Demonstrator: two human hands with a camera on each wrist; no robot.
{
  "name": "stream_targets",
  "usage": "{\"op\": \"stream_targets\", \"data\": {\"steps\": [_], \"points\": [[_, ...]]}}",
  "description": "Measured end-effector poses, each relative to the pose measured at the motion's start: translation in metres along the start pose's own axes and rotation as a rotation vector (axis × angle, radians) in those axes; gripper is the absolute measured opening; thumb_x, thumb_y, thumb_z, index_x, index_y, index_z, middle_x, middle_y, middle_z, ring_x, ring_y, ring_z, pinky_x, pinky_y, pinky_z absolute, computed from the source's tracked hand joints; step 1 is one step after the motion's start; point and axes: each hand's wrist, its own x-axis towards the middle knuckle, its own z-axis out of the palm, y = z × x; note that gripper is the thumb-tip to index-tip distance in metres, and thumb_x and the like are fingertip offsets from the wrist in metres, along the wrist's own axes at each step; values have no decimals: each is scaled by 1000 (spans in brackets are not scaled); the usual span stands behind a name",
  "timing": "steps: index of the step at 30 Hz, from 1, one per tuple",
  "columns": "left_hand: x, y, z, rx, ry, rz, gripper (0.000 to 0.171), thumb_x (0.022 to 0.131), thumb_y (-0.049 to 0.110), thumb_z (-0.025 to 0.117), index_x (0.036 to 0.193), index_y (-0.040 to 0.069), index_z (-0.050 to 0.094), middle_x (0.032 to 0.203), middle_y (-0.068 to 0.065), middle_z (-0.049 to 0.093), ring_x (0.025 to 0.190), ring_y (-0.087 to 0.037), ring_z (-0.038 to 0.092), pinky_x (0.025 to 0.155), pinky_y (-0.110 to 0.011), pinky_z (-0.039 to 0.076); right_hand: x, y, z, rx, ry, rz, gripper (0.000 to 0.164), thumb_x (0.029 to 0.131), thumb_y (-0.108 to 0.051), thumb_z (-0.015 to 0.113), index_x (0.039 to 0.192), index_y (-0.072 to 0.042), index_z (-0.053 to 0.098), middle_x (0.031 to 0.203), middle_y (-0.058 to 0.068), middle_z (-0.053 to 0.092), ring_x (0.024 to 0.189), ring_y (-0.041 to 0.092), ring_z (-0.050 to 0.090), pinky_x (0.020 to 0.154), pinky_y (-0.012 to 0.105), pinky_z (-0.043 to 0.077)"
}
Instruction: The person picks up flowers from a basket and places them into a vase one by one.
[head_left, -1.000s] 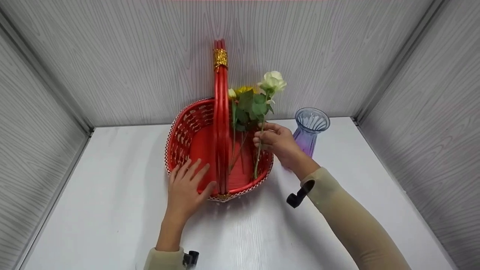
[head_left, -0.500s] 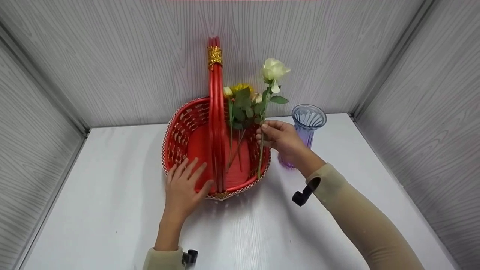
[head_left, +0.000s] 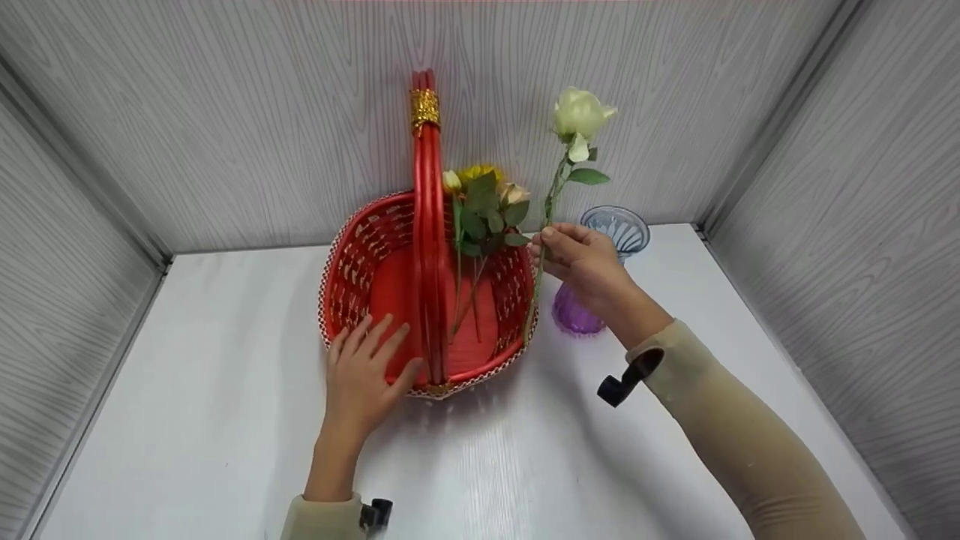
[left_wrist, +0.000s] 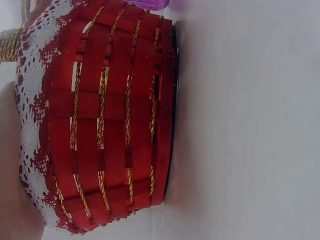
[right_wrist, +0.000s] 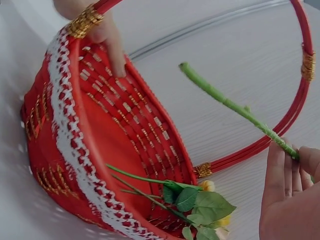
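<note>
A red woven basket [head_left: 480,377] with white lace trim and a tall handle stands on the table. My left hand [head_left: 360,386] rests over its front left rim with fingers straight and spread; the left wrist view shows the basket's side [left_wrist: 115,105] below that hand. Between thumb and fingers, my right hand [head_left: 591,264] pinches the stem of a white rose [head_left: 582,115] at the basket's right rim. In the right wrist view the stem's cut lower end [right_wrist: 220,97] sticks out from the fingers. Inside the basket lean a yellow flower [head_left: 480,173], a pale bud [head_left: 451,181] and a peach rose [head_left: 514,194].
A glass vase [head_left: 576,313], blue at the top and purple at the base, stands right of the basket, partly hidden behind my right hand. Grey wood-grain panels [head_left: 247,120] enclose the white table [head_left: 217,390] at the back and both sides.
My right hand has lifted the white rose up and to the right, away from the other flowers. The left hand keeps its place on the rim.
</note>
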Motion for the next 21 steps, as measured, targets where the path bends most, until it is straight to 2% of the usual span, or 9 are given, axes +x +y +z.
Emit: {"op": "stream_targets", "data": {"steps": [4,9,15,21], "points": [[-1,-1,-1,4,-4,-1,58,93,57,55,137,21,63,146,-8,55,140,-36,43,116,-61,22,-1,-13,-2,80,3,10,9,94,-3,66,102,1,63,87,11,73,80,19,71,85,32,59],[-2,-3,-6,12,-2,-6,58,93,57,54,137,20,62,146,-9,56,140,-36,43,117,-60,21,-2,-26,-7,93,-21,-16,14,97,-8,63,107,2,61,87,9,71,81,17,69,84,30,58],[1,-4,-9,23,7,-2,58,93,56,54,137,20,63,145,-10,56,139,-37,43,118,-60,20,-2,-40,-18,113,10,-37,24,93,-11,69,112,2,60,91,9,72,82,17,70,79,26,59],[0,-2,-6,13,21,-6,58,92,57,56,136,20,64,144,-10,57,138,-36,45,116,-61,22,2,-49,-36,140,55,-46,27,92,-9,68,115,3,59,91,11,71,81,17,70,71,23,59]]}}
